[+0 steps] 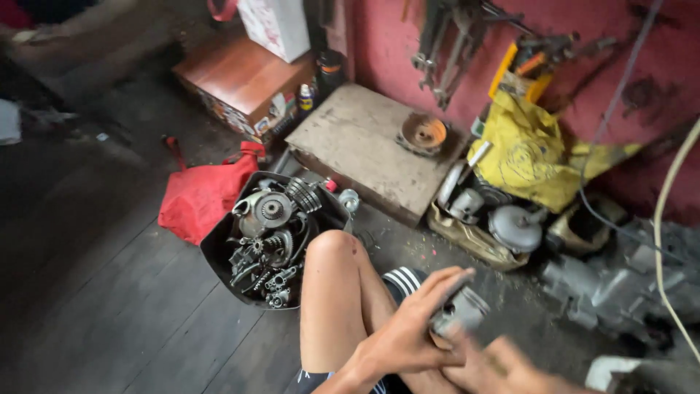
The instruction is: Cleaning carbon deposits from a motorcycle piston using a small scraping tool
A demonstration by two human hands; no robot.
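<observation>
Both hands around a metal piston, above dark floorboards, red wall behind.

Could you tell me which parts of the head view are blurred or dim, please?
In the head view, both hands are motion-blurred, the right hand most; the left hand and the metal part it grips are soft. The black tray of engine parts is sharper. The upper-left floor is dim; the pink wall is evenly lit, without glare.

a small repair workshop, probably for engines: wrenches on the wall, tub of engine parts.
</observation>
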